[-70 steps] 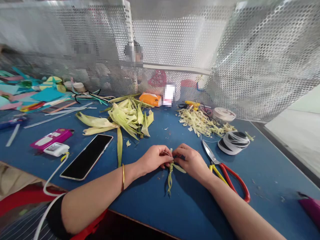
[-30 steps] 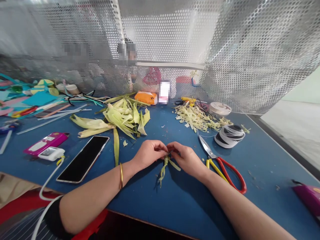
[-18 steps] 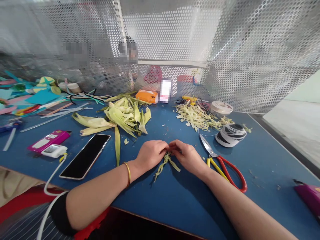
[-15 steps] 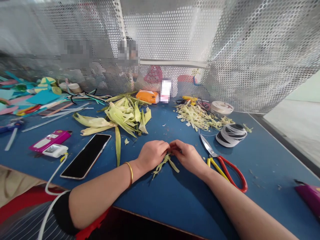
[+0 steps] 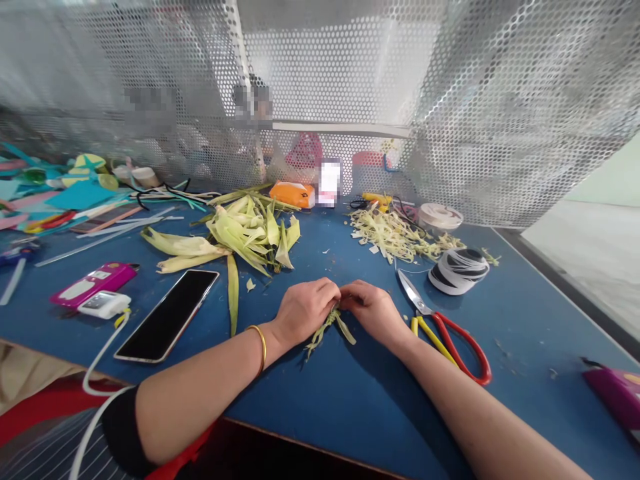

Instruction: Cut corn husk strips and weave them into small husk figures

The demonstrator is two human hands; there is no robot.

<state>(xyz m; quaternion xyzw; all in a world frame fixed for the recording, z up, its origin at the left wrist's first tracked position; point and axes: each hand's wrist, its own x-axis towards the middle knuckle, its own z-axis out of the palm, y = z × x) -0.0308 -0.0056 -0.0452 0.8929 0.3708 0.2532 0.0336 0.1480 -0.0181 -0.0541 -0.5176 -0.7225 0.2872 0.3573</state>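
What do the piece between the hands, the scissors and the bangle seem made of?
Piece: probably plant husk; matte, pale green, fibrous strands.
Scissors: likely steel blades, reflecting light; smooth red handle, apparently plastic or coated.
Bangle: polished gold-coloured metal, judging by its gleam.

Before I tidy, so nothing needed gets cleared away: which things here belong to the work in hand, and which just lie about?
Likely belonging: knotted husk strip held by left hand and right hand; corn husks; shredded husks; thread spool; red-handled scissors.

Probably just lying about: smartphone; orange packet; magenta device; turquoise sheet.
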